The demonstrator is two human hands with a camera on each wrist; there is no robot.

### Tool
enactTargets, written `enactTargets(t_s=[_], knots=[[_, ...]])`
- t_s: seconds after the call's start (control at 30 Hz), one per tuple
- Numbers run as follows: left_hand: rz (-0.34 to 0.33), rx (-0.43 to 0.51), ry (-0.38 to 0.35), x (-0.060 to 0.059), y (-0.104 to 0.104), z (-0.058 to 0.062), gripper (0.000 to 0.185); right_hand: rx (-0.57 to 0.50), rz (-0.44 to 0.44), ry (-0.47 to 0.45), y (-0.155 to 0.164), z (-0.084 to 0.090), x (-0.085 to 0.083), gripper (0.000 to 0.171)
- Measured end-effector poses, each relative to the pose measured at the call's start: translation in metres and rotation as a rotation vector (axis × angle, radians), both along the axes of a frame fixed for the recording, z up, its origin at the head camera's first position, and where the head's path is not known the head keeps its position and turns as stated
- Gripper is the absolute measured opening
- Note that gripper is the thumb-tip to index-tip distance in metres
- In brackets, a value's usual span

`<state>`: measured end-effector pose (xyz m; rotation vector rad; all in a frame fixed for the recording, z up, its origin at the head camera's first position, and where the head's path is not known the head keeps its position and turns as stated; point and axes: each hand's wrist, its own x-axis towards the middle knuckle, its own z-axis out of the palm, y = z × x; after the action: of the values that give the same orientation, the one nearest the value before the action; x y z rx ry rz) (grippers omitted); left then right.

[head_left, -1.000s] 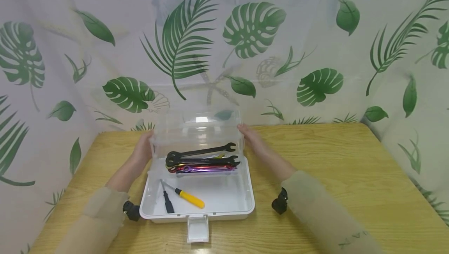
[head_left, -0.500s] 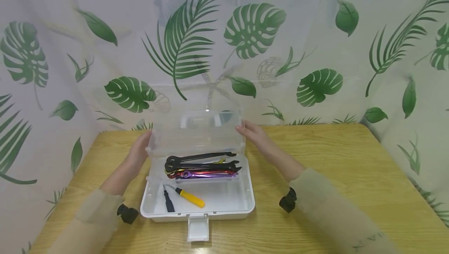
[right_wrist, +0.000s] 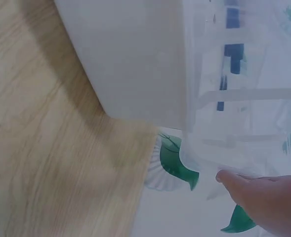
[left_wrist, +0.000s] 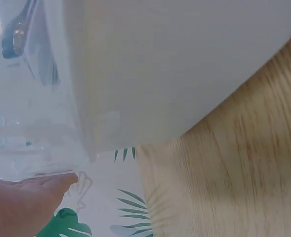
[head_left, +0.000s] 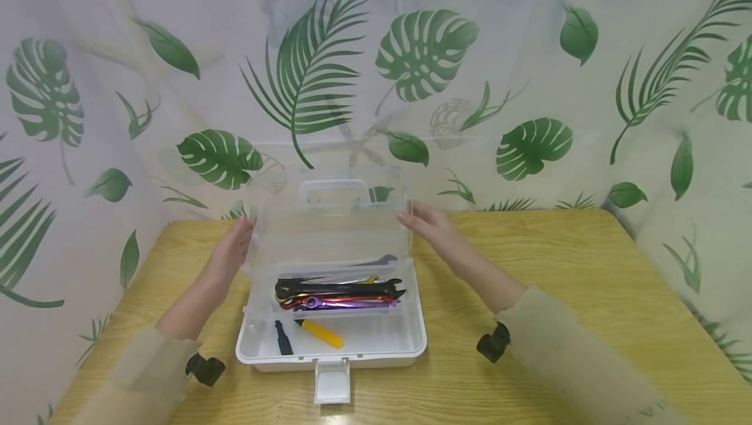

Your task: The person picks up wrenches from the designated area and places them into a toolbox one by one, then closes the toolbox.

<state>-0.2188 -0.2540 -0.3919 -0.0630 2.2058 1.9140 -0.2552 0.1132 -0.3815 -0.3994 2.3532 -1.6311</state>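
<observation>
Tabletop: clear-lidded white toolbox

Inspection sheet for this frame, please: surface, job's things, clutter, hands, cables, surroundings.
Surface: wooden table.
Job's things: white toolbox with its clear lid partly raised; wrenches in an inner tray, yellow-handled screwdriver and black-handled tool on the floor of the box.
Clutter: nothing seen.
Hands: left hand and right hand, fingers straight, at the lid's sides.
Cables: nothing seen.
Surroundings: leaf-print curtain.

One toolbox, two screwdrivers, a stack of about four wrenches and two hands are seen.
</observation>
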Motion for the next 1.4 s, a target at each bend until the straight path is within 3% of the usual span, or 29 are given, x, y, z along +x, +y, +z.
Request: enactTargets(t_s=[0.3, 0.5, 0.77, 1.03, 1.4], knots=[[0.031, 0.043, 0.064, 0.014, 0.003, 0.005, 0.072, -0.006, 0.027, 0.037, 0.003, 0.009, 0.013, 0.071], [0.049, 0.052, 0.035, 0.024, 0.004, 0.008, 0.077, 0.01, 0.03, 0.04, 0.003, 0.014, 0.027, 0.074], [0.048, -0.028, 0.065, 0.044, 0.004, 0.009, 0.084, 0.029, -0.006, 0.064, 0.003, 0.015, 0.047, 0.068], [0.095, -0.083, -0.014, 0.061, 0.008, 0.007, 0.084, -0.013, 0.005, 0.103, 0.001, 0.014, 0.065, 0.06], [0.148, -0.101, 0.15, 0.079, 0.012, -0.006, 0.078, -0.1, 0.017, 0.151, 0.0, 0.004, 0.082, 0.057]])
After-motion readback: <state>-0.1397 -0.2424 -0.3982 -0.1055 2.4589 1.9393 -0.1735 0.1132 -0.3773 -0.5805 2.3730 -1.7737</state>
